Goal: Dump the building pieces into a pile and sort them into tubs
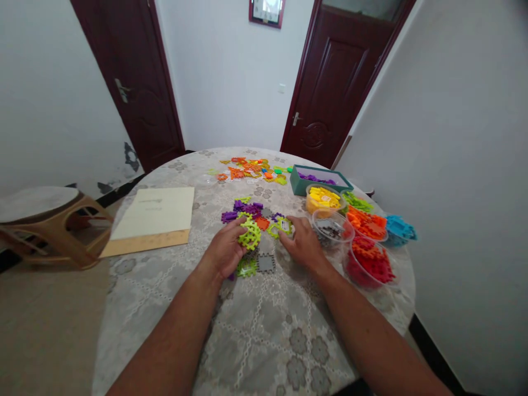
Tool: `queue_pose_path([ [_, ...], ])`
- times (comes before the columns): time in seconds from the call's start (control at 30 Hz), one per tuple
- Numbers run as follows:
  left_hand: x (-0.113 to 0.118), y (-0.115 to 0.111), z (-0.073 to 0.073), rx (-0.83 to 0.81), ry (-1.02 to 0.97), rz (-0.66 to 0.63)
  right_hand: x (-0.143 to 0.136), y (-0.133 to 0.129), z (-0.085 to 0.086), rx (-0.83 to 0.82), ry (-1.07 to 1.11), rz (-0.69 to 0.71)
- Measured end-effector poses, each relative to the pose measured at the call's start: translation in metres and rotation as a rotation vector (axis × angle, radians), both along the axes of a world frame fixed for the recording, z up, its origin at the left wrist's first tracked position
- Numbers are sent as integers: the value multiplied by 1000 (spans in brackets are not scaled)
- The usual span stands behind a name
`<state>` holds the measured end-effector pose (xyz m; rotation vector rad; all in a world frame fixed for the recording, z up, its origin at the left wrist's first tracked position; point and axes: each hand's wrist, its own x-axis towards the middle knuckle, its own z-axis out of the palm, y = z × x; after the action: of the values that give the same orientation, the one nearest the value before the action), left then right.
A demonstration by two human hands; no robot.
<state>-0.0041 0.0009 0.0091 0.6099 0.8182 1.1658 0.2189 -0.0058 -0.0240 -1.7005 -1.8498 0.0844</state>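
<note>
My left hand (226, 246) is closed on yellow-green toothed plastic pieces (250, 236), held above the tablecloth. To its right, my right hand (304, 242) pinches the edge of another yellow-green piece (284, 226) that has a small white label. Purple pieces (247, 208) and an orange square piece (262, 223) lie just beyond the hands. A grey square piece (266, 263) and a green piece (246, 268) rest on the cloth in front of my left hand.
Tubs of yellow (324, 198), grey (330, 229), orange (367, 221), red (371, 261) and blue pieces (399, 229) stand at the right. Behind them is a green box (300, 186). Loose orange pieces (237, 173) lie at the far side; a cream board (159, 212) lies left.
</note>
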Motion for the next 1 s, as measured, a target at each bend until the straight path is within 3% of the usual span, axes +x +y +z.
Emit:
queue_pose_path([
  [0.13, 3, -4, 3, -14, -7, -38, -22, -17, 8, 130, 184, 279],
  [0.37, 6, -9, -5, 103, 72, -171, -38, -25, 0, 205, 154, 558],
  [0.5, 6, -7, -5, 133, 65, -159, -38, -22, -3, 148, 346, 428],
  [0.6, 8, -7, -2, 170, 60, -81, -46, -19, -7, -143, 712, 313],
  [0.7, 10, -7, -1, 239, 110, -72, -58, -14, -9, -423, 1146, 378],
  [0.77, 12, -6, -4, 282, 210, -94, -64, -11, -8, -458, 1329, 418],
  [0.87, 11, -6, -8, 376, 491, -125, -67, -10, -2, -397, 1417, 389],
  [1.0, 7, -8, -6, 485, 746, -171, -60, -12, 9, -388, 1349, 361],
])
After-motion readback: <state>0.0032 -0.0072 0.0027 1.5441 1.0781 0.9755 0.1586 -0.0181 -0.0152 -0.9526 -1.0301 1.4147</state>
